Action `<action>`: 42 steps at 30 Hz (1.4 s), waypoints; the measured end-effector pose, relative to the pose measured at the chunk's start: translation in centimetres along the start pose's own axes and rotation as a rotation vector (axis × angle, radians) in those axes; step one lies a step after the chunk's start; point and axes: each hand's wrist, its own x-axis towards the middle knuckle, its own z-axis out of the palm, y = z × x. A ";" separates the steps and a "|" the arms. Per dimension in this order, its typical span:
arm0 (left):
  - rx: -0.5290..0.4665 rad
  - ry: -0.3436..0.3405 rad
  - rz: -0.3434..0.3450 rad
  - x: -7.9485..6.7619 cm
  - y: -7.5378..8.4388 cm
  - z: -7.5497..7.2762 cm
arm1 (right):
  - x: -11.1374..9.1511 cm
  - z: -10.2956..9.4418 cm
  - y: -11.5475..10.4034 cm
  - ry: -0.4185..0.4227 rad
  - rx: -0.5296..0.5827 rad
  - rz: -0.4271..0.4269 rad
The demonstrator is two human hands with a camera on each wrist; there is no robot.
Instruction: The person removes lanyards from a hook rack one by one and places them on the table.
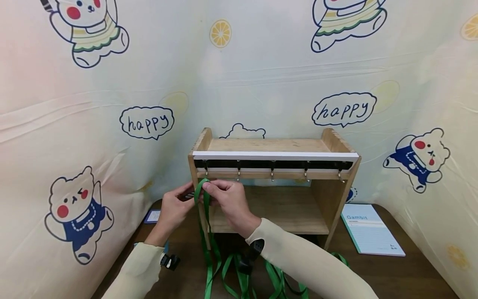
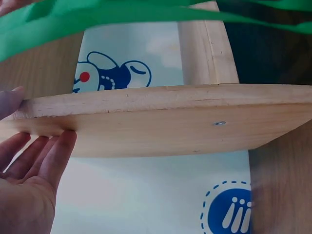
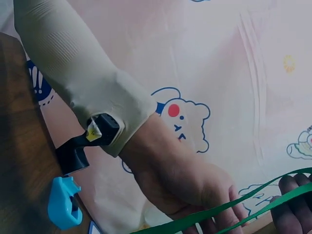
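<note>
A green lanyard (image 1: 207,243) hangs in a long loop by the left end of a small wooden shelf (image 1: 265,203). My right hand (image 1: 233,203) pinches its top between thumb and fingers, just below the leftmost hook (image 1: 206,169) of the row along the shelf's front. My left hand (image 1: 173,211) holds the shelf's left side panel (image 2: 146,126): in the left wrist view its thumb lies on one side of the board and its fingers on the other. Flat green strands cross the lower right corner of the right wrist view, in front of the left hand.
More green lanyards (image 1: 242,274) lie on the dark table in front of the shelf. On the right is a notepad (image 1: 369,228); on the left, a blue-edged card (image 1: 152,216). A light blue tape dispenser (image 3: 63,202) stands near the left sleeve. Printed cloth (image 1: 261,79) surrounds the table.
</note>
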 end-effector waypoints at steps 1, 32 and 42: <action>0.002 0.002 -0.001 0.0 0.0 0.0 | -0.1 0.0 -0.1 -0.005 0.002 -0.008; 0.026 -0.023 -0.027 -0.2 0.0 -0.2 | -1.7 -1.0 1.2 -0.176 0.095 -0.001; 0.070 -0.019 -0.031 -0.1 -0.1 -0.1 | -2.3 -1.4 2.8 -0.197 0.109 0.065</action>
